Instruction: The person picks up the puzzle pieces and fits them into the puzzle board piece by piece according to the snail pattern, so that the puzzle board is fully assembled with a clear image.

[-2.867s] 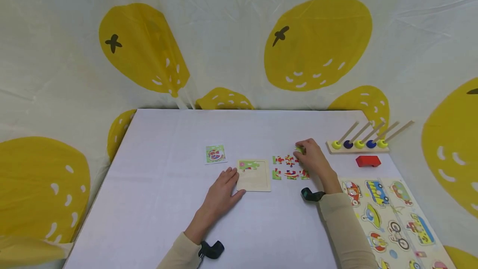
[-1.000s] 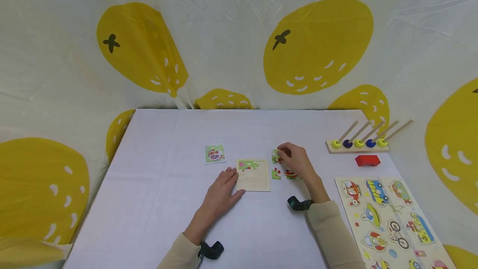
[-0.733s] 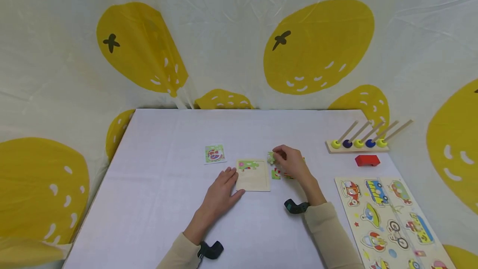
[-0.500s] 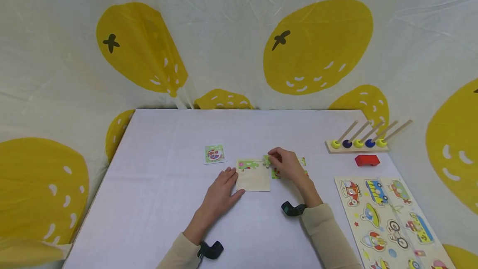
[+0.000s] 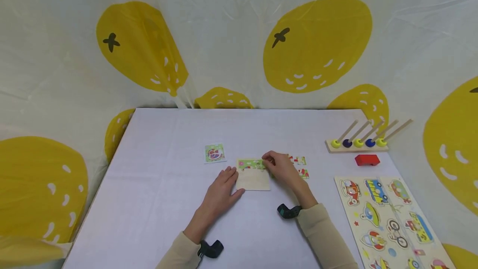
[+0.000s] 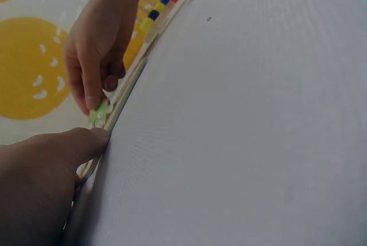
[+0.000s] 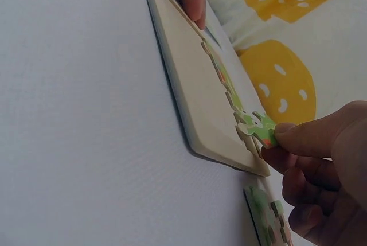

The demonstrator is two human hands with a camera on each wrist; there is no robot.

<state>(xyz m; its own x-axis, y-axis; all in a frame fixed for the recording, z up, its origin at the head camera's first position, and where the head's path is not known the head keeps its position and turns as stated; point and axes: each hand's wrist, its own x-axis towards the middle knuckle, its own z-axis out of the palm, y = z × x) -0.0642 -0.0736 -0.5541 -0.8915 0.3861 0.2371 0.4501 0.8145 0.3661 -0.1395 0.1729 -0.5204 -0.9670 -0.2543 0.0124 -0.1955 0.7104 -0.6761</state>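
A square wooden puzzle tray (image 5: 253, 180) lies on the white table, with joined green pieces (image 5: 246, 164) along its far edge. My left hand (image 5: 221, 190) rests against the tray's left side, its fingers fairly straight and the thumb at the near edge. Between thumb and forefinger my right hand (image 5: 281, 169) pinches a green puzzle piece (image 7: 261, 128). That piece is tilted over the tray's far right corner, beside the joined ones. Loose puzzle pieces (image 5: 303, 173) lie right of the tray, partly hidden by my right hand.
A small picture card (image 5: 214, 153) lies behind and left of the tray. At the right are a peg stand (image 5: 356, 146) with yellow and blue beads, a red block (image 5: 367, 160) and a large vehicle puzzle board (image 5: 388, 219). A fruit-print curtain (image 5: 224, 53) hangs behind the table.
My right hand took a green piece from the loose ones and carried it left to the tray's far right corner. The left hand has stayed at the tray's left side.
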